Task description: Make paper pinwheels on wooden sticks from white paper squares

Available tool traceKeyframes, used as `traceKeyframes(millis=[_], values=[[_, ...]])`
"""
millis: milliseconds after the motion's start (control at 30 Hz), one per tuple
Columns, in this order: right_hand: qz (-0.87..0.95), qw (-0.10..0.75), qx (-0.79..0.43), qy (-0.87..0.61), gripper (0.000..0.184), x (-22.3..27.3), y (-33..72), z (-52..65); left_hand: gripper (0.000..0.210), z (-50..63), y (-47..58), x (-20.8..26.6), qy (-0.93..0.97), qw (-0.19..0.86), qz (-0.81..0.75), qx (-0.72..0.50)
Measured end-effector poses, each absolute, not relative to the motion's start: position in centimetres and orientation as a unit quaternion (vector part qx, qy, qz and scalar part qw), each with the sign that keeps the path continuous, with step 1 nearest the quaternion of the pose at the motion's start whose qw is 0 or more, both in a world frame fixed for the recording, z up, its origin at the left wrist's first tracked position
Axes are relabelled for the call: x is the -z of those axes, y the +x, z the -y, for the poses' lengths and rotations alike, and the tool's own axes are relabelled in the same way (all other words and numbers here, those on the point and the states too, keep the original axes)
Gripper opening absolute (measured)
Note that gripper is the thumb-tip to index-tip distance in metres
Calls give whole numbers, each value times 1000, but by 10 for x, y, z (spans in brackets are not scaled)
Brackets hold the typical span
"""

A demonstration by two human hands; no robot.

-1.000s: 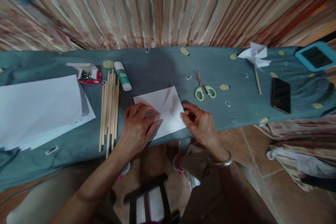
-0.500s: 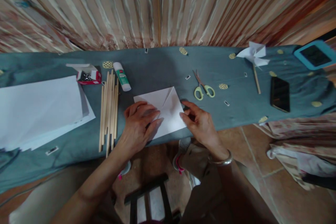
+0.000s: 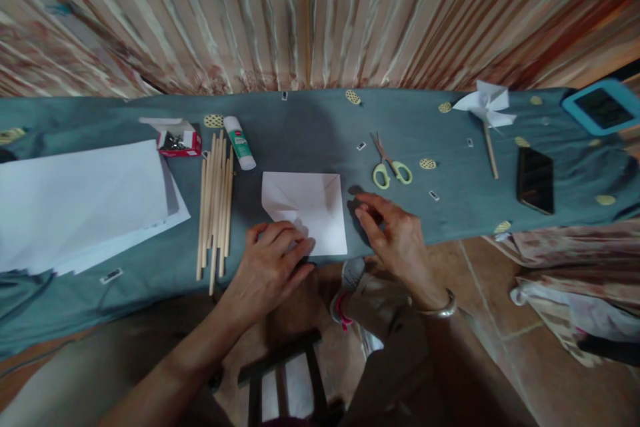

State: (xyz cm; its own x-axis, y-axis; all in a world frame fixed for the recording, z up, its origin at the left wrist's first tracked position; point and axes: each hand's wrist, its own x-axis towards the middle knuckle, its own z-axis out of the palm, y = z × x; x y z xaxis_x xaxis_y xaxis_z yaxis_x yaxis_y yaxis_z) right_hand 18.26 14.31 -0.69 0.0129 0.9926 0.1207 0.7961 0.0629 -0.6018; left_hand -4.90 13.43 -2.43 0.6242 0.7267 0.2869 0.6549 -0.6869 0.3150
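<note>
A white square of paper (image 3: 320, 203) lies on the cloth-covered table, with fold or cut lines running from its corners. My left hand (image 3: 275, 263) is at its lower left corner, fingers over the paper and thumb by the front edge, holding that corner. To the right of the sheet, my right hand (image 3: 393, 230) hovers just off the paper, fingers bent, with a gap between thumb and forefinger and nothing in them. Scissors with light green handles (image 3: 387, 165) lie open beyond my right hand. Wooden sticks (image 3: 215, 203) lie left of the paper.
A glue stick (image 3: 240, 143) lies behind the sticks, beside an open red box (image 3: 190, 145) of small metal pieces. A paper stack (image 3: 85, 207) covers the left side. At right are a paper pinwheel (image 3: 485, 107), a phone (image 3: 535, 180) and a blue-framed device (image 3: 603, 107).
The paper has turned clockwise, so its edges lie nearly square to the table. My right hand has come off its right edge; my left hand has moved down to the near left corner.
</note>
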Motion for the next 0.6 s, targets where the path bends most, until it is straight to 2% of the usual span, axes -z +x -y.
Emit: traceKeyframes(millis=[167,433,600], values=[[780,258,-219,-526,30,15,176,-143,18,-138,-47,25,904,67,-361,-218],[785,251,-230,-518,37,21,178,-146,17,-135,-46,30,906,67,-339,-246],[750,275,-307,-518,35,21,177,-146,20,-135,-49,30,901,83,-346,-250]])
